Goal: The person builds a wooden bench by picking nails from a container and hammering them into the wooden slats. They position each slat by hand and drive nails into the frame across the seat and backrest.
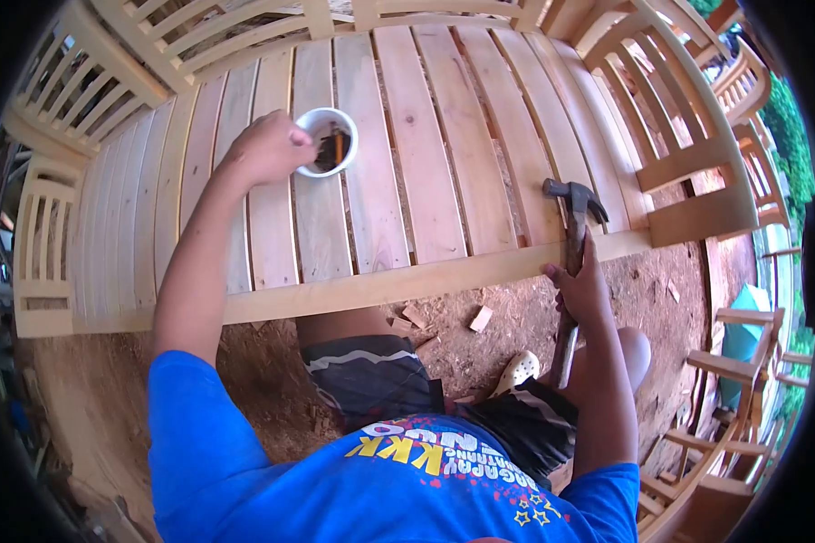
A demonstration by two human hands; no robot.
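On the slatted wooden counter [426, 136], the left hand [267, 145] dips curled fingers into the white cup [349, 149]; I can't tell if they pinch anything. The right hand [584, 294] squeezes the claw hammer [575, 226]. Best to pick one bit slowly and keep the hammer resting.

A cup [328, 140] is sitting on the bench [430, 154], the left hand [267, 149] resting against its left side. Rightward, the right hand [585, 294] is holding a hammer [574, 226] over the front rail; wood scraps [482, 319] are lying below.
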